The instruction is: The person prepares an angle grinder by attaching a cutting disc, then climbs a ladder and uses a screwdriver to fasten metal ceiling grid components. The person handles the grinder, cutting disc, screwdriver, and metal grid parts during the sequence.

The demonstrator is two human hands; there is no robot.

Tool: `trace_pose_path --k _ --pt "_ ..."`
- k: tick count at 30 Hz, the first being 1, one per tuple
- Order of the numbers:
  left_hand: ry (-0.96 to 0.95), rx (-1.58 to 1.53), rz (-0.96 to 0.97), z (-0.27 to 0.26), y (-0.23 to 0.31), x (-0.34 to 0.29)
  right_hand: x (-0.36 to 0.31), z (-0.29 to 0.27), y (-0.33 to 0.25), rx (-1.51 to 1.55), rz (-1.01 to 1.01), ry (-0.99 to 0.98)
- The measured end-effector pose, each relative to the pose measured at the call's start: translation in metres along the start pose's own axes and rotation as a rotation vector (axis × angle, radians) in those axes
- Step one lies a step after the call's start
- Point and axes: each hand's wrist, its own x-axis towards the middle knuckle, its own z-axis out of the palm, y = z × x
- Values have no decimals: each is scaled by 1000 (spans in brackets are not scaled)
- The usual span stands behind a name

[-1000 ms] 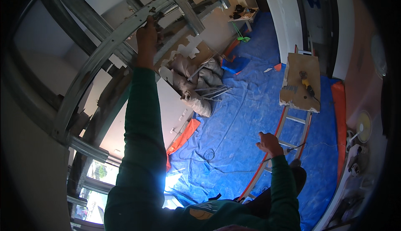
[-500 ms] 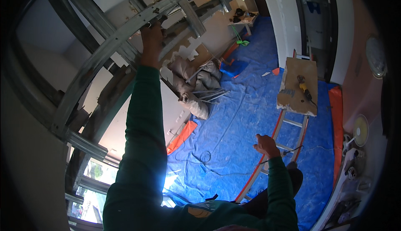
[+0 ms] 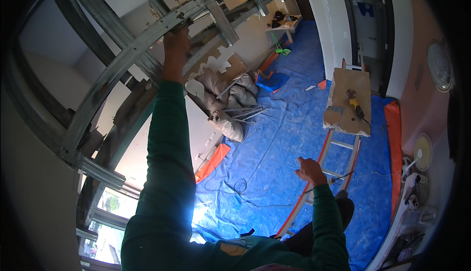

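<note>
My left hand is raised high at the upper left, against a curved galvanized metal channel of the overhead framing. Its fingers are closed at the channel's edge around something dark that is mostly hidden. Lower down, my right hand is held out in front of my body, above the side rail of a ladder. Its fingers are curled, with the index finger and thumb close together. Whatever may be between them is too small to make out. Green sleeves cover both forearms.
A yellow and black power tool lies on a brown board over the ladder. Blue tarp covers the floor. Filled sacks and metal strips lean by the left wall. A round fan stands at the right.
The whole view has shifted slightly. My left hand stays at the channel, turned a little, with less of the dark thing showing. My right hand keeps its curled shape.
</note>
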Motion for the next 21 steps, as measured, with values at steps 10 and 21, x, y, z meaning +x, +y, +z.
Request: trace_pose_path --k 10,21 --pt "206 385 131 -4 0 3 3 -4 2 1 42 -33" --pt "-13 -286 -222 1 18 -9 0 -4 4 32 35 -9"
